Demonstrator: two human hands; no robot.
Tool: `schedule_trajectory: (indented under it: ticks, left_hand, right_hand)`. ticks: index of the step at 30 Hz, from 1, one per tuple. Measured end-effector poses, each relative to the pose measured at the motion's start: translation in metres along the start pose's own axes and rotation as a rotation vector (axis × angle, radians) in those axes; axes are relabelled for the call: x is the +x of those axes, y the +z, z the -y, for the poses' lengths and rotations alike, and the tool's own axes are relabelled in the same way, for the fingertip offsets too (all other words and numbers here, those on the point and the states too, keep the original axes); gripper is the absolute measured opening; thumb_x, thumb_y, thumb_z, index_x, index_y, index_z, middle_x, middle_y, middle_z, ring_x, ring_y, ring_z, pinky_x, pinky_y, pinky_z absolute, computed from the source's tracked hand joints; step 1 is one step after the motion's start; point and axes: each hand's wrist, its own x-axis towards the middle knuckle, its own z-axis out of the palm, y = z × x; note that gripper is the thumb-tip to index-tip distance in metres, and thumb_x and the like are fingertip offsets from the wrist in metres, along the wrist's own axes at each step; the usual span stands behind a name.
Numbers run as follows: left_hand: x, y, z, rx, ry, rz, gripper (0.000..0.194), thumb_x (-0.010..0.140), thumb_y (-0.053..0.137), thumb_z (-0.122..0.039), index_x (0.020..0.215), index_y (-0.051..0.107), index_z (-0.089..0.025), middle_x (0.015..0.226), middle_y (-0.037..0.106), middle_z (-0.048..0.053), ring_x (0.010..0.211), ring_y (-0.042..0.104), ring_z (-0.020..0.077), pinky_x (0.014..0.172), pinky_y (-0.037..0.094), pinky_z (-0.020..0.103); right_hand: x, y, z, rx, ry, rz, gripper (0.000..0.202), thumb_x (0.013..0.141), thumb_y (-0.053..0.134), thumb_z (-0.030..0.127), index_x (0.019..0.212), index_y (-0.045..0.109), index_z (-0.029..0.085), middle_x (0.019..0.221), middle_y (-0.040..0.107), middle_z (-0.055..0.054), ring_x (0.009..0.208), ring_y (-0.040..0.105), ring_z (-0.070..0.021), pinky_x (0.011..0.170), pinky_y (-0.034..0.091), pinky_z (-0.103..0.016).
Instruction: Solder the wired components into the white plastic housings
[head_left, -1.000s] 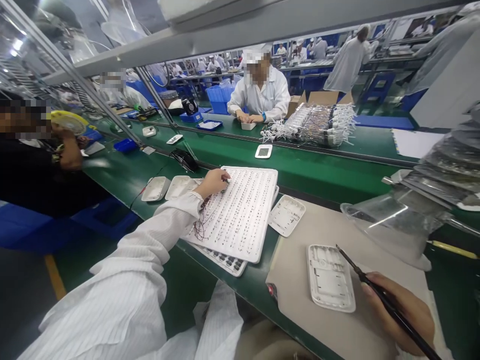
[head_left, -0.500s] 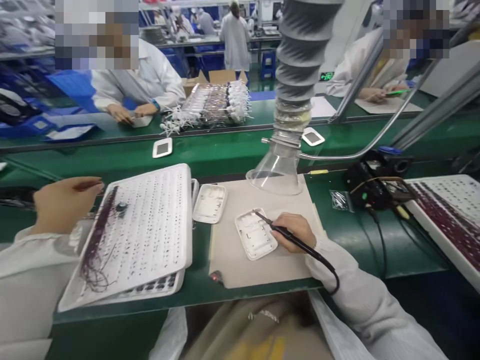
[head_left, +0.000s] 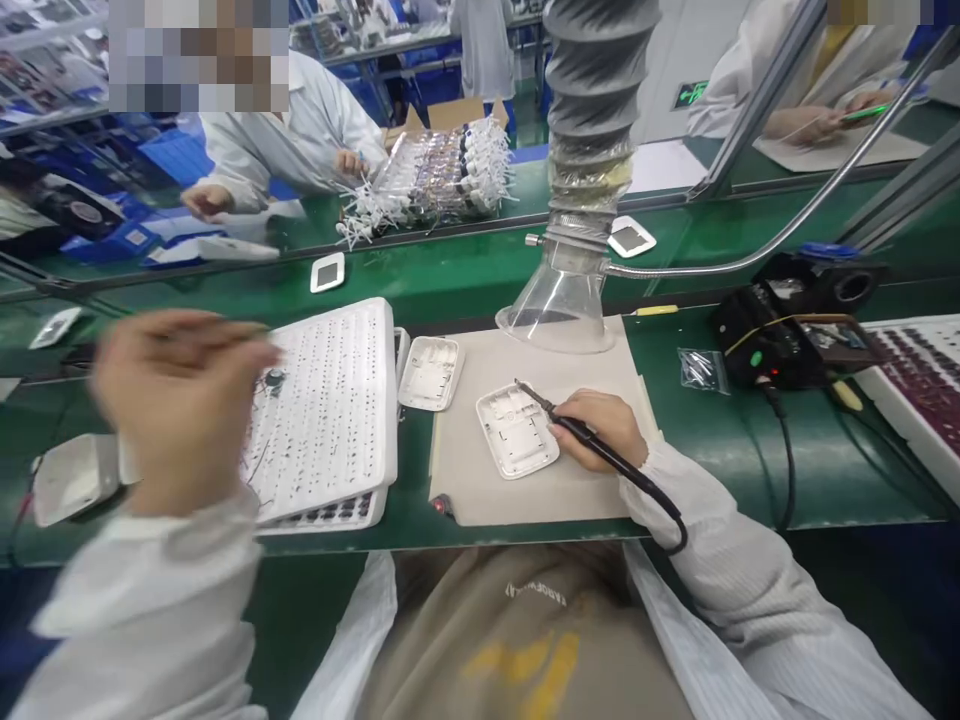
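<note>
My right hand (head_left: 604,425) grips a soldering iron (head_left: 581,432), its black cable curling down over my sleeve. The iron's tip is above the upper edge of a white plastic housing (head_left: 517,455), which lies open side up on a beige work mat (head_left: 465,495). Raised over the left part of a white tray (head_left: 330,400) is my left hand (head_left: 184,400), smeared by motion. Its thumb and fingers come together in a pinch; whatever is between them cannot be made out. A small dark round part (head_left: 274,380) sits on the tray near those fingers. A second white housing (head_left: 431,373) lies between tray and mat.
A clear fume hood (head_left: 559,315) hangs just behind the mat. To the right are a small bag of metal pins (head_left: 699,370), a black soldering station (head_left: 772,340) and another parts tray (head_left: 926,400). White devices lie on the green belt (head_left: 420,270); co-workers sit beyond.
My left hand has moved right, over the tray's left part. The iron's tip has lifted off the housing's upper edge area slightly. The whole view has shifted, and a co-worker's hands have moved apart.
</note>
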Motion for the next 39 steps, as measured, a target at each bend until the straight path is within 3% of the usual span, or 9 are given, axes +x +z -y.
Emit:
schedule_trajectory:
  ticks: [1, 5, 7, 10, 18, 23, 29, 34, 39]
  left_hand:
    - [-0.019, 0.019, -0.019, -0.011, -0.05, -0.018, 0.035, 0.081, 0.077, -0.03, 0.11, 0.06, -0.022, 0.094, 0.071, 0.001, 0.08, 0.073, 0.0198, 0.068, 0.064, 0.037]
    - [-0.08, 0.1, -0.082, -0.086, 0.061, 0.454, 0.03, 0.086, 0.067, -0.016, 0.115, 0.061, -0.019, 0.089, 0.073, 0.001, 0.075, 0.072, 0.0162, 0.072, 0.062, 0.031]
    - [-0.096, 0.131, -0.1, 0.018, 0.172, 0.589, 0.035, 0.087, 0.06, -0.011, 0.121, 0.059, -0.017, 0.092, 0.073, 0.004, 0.078, 0.071, 0.0182, 0.072, 0.06, 0.032]
    - [-0.106, 0.155, -0.109, 0.192, 0.268, 0.657, 0.033, 0.086, 0.055, -0.007, 0.118, 0.062, -0.014, 0.09, 0.071, 0.009, 0.082, 0.068, 0.0238, 0.072, 0.056, 0.035]
    - [-0.103, 0.166, -0.112, 0.368, 0.221, 0.6, 0.022, 0.087, 0.052, -0.007, 0.096, 0.07, -0.015, 0.074, 0.068, 0.013, 0.087, 0.058, 0.0332, 0.074, 0.044, 0.044]
    - [-0.108, 0.16, -0.117, 0.288, 0.19, 0.581, 0.015, 0.089, 0.059, -0.014, 0.095, 0.071, -0.02, 0.082, 0.073, 0.01, 0.113, 0.054, 0.0376, 0.093, 0.037, 0.057]
    - [-0.108, 0.157, -0.103, 0.123, 0.244, 0.649, 0.016, 0.093, 0.058, -0.018, 0.102, 0.07, -0.023, 0.085, 0.074, 0.006, 0.14, 0.036, 0.0424, 0.109, 0.005, 0.08]
    - [-0.101, 0.171, -0.086, -0.097, 0.243, 0.719, 0.01, 0.094, 0.061, -0.019, 0.1, 0.069, -0.021, 0.097, 0.074, 0.005, 0.131, 0.05, 0.0322, 0.114, 0.029, 0.066]
    - [-0.101, 0.186, -0.087, -0.197, 0.112, 0.674, 0.014, 0.088, 0.068, -0.015, 0.1, 0.07, -0.02, 0.091, 0.073, 0.006, 0.115, 0.056, 0.0296, 0.097, 0.051, 0.05]
  right_hand:
    - [0.001, -0.001, 0.0, -0.008, 0.004, -0.005, 0.015, 0.088, 0.065, 0.02, 0.104, 0.062, 0.019, 0.078, 0.071, -0.005, 0.069, 0.066, -0.0179, 0.067, 0.055, -0.03]
    - [0.002, -0.002, 0.0, -0.02, 0.001, -0.006, 0.015, 0.089, 0.065, 0.02, 0.103, 0.062, 0.019, 0.078, 0.071, -0.005, 0.069, 0.067, -0.0177, 0.067, 0.056, -0.03]
    - [0.002, -0.002, -0.001, -0.023, 0.001, -0.002, 0.014, 0.089, 0.065, 0.02, 0.102, 0.062, 0.019, 0.077, 0.072, -0.005, 0.068, 0.067, -0.0178, 0.067, 0.056, -0.03]
    - [0.002, -0.003, -0.002, -0.027, 0.025, 0.0, 0.012, 0.089, 0.065, 0.021, 0.101, 0.062, 0.019, 0.078, 0.072, -0.005, 0.069, 0.068, -0.0179, 0.067, 0.056, -0.029]
    - [0.002, -0.007, -0.004, -0.027, 0.06, -0.01, 0.012, 0.09, 0.062, 0.023, 0.101, 0.064, 0.02, 0.082, 0.074, -0.006, 0.072, 0.07, -0.0189, 0.069, 0.058, -0.03]
    - [0.002, -0.008, -0.006, -0.024, 0.05, -0.036, 0.013, 0.088, 0.064, 0.02, 0.101, 0.063, 0.018, 0.081, 0.074, -0.007, 0.072, 0.07, -0.0192, 0.07, 0.058, -0.031]
    - [0.004, -0.012, -0.005, 0.003, 0.063, -0.024, 0.012, 0.088, 0.063, 0.02, 0.101, 0.063, 0.02, 0.08, 0.073, -0.005, 0.07, 0.069, -0.0183, 0.069, 0.059, -0.031]
    - [0.005, -0.017, -0.005, 0.034, 0.103, -0.047, 0.01, 0.089, 0.062, 0.021, 0.099, 0.062, 0.023, 0.078, 0.072, -0.003, 0.072, 0.07, -0.0185, 0.073, 0.061, -0.032]
    - [0.006, -0.016, -0.006, 0.023, 0.114, -0.043, 0.011, 0.088, 0.062, 0.021, 0.099, 0.062, 0.024, 0.077, 0.072, -0.003, 0.072, 0.07, -0.0188, 0.072, 0.062, -0.033]
